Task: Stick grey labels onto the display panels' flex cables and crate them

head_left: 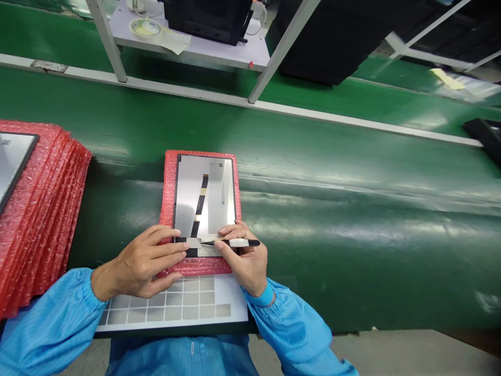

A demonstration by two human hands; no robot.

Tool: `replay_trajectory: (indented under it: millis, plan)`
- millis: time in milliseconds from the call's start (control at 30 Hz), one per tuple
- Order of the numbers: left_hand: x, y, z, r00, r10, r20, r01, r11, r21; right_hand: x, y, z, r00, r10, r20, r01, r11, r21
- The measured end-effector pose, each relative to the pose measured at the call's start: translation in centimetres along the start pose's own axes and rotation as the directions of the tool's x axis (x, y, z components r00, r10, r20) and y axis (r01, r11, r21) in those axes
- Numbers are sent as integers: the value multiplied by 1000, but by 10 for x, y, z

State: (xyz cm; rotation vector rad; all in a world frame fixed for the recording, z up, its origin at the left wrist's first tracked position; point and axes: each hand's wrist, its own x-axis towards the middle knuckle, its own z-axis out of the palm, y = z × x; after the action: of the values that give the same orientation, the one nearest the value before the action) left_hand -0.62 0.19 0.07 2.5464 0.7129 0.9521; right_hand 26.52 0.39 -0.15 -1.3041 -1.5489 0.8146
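A display panel [223, 209] lies back side up on red bubble-wrap sheets [169, 183]. A black flex cable [200, 202] runs up its back from the lower edge. Near that edge sits a grey rectangular sticker [194, 243]. My right hand [247, 256] grips black tweezers [238, 243] with a white band, their tips at the sticker's right side. My left hand [146, 259] rests at the panel's lower left, fingers stretched out, fingertips at the sticker's left side. Below the panel, partly under my left hand, is a white sheet with grey stickers [190, 298] in a grid.
At the left stands a tall stack of red bubble-wrap sheets [47, 209] with another display panel [15, 156] on top. A metal rail [188, 93] crosses behind the green bench [352, 235]. A shelf [207, 55] at the back holds a tape roll [145, 27].
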Motion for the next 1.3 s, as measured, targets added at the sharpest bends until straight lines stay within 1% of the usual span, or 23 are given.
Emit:
replay_trajectory:
  millis: [433, 667, 1100, 1167, 1300]
  plan:
    - [-2, 0, 2, 1000, -3, -9, 3, 1000, 14, 0, 2, 0, 1000, -2, 3, 2, 1000, -19]
    - [-1, 0, 2, 1000, -4, -10, 4, 1000, 20, 0, 0, 0, 1000, 19, 4, -19, 999, -34]
    - [-4, 1, 3, 1000, -2, -10, 3, 1000, 29, 0, 0, 1, 1000, 8, 6, -8, 999, -39]
    - [-4, 1, 3, 1000, 10, 19, -11, 1000, 24, 0, 0, 1, 1000, 4, 8, -3, 999, -36]
    - [-5, 3, 3, 987, -11, 158, 5, 999, 37, 1, 0, 0, 1000, -4, 10, 4, 999, -38]
